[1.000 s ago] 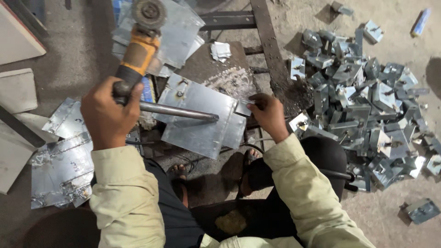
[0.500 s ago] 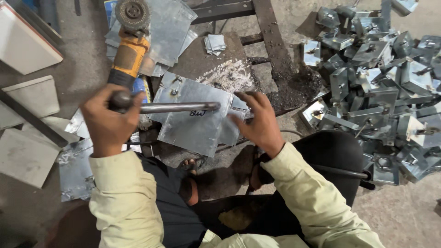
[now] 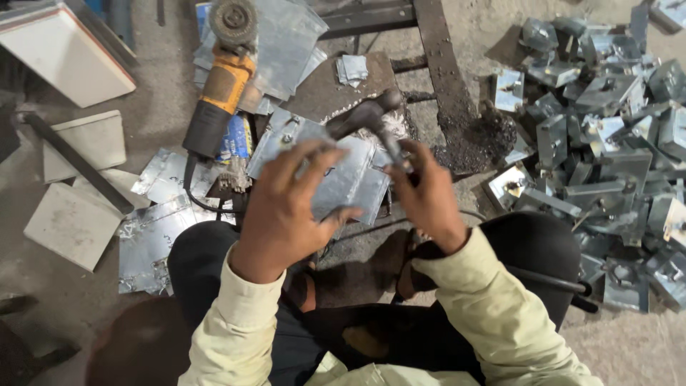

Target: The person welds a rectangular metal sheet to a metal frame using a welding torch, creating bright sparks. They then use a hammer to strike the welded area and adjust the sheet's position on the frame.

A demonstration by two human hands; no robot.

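My right hand [image 3: 429, 196] is closed around the thin metal handle of a dark hammer [image 3: 368, 116], whose head points up and to the left. Beside it, my left hand [image 3: 286, 207] hovers with fingers spread and nothing in it. Both hands are over a bent galvanized sheet-metal piece [image 3: 354, 182] lying on the floor between my knees. An orange and black angle grinder [image 3: 221, 86] lies to the upper left of my left hand, its disc pointing away from me.
A big pile of galvanized metal brackets [image 3: 607, 136] fills the right side. A dark steel bar [image 3: 437, 64] and dark filings [image 3: 475, 139] lie beyond my right hand. White tile pieces [image 3: 78, 143] and crumpled sheet scraps [image 3: 153, 229] sit at the left.
My left hand let go of the hammer's handle and opened. My right hand took the handle, and the hammer swung so that its head is up. The view shifted toward the left.
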